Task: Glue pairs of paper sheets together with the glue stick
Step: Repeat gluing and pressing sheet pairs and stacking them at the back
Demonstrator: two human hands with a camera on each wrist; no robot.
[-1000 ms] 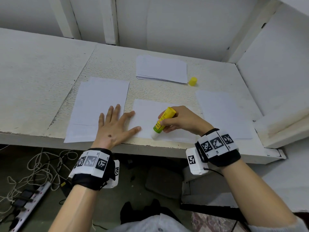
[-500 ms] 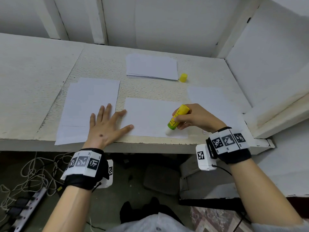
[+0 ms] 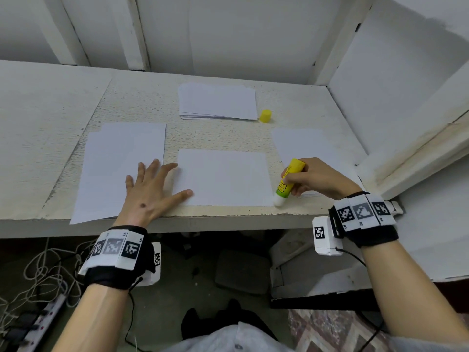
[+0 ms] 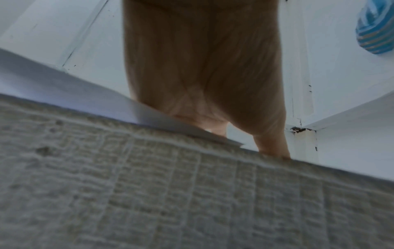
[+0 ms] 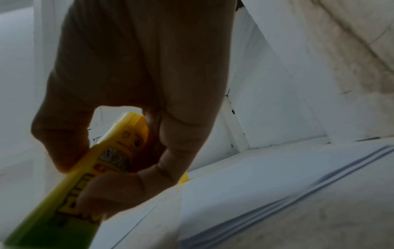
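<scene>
Gripping glue stick [image 3: 288,182] in right hand [image 3: 317,177], tip at sheet [image 3: 223,177] corner

Soft, even, dim indoor light; head view sharp but bowed at edges; both wrist views blurred, hands backlit dark

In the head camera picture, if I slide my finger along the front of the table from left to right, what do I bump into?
Left paper pile → left hand → middle sheet → glue stick → right hand.
</scene>
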